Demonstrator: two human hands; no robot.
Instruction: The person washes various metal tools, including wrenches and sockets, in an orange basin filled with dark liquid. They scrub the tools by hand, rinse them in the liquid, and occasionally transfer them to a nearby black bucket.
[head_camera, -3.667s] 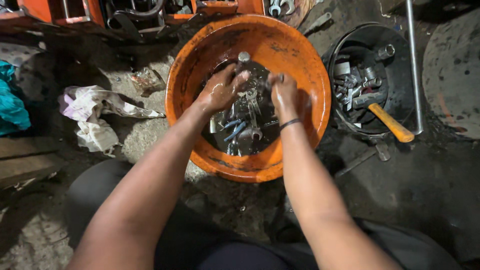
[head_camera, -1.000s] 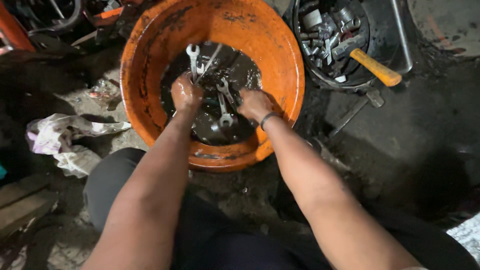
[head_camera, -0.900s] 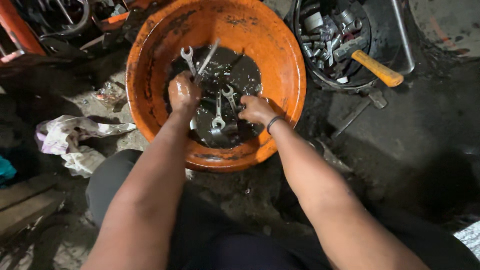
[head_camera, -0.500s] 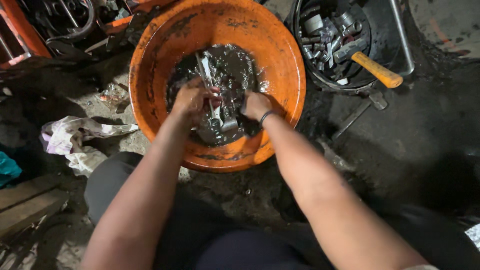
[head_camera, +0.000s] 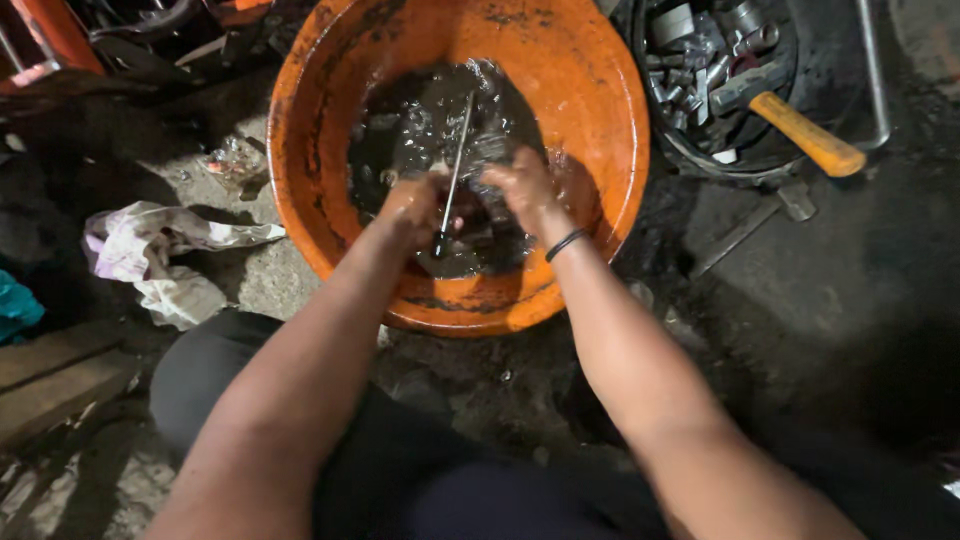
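my left hand (head_camera: 415, 208) was closed around the lower end of a long thin metal rod (head_camera: 455, 165), which stood slanting up and away from me over the dark, oily liquid in the orange basin (head_camera: 590, 90). the rod's dark butt end poked out just below my fingers. my right hand (head_camera: 525, 190) sat just beside it, fingers curled down into the liquid; whether it gripped anything there i could not tell, as the murk hid the fingertips. a black band (head_camera: 565, 243) circled my right wrist. the basin rested on grimy ground between my knees. beyond its far right rim stood a black bucket (head_camera: 700, 160) full of sockets and metal parts, with an orange-handled hammer (head_camera: 805, 140) lying across it. a crumpled, dirty white rag (head_camera: 160, 260) lay on the ground to the left of the basin.
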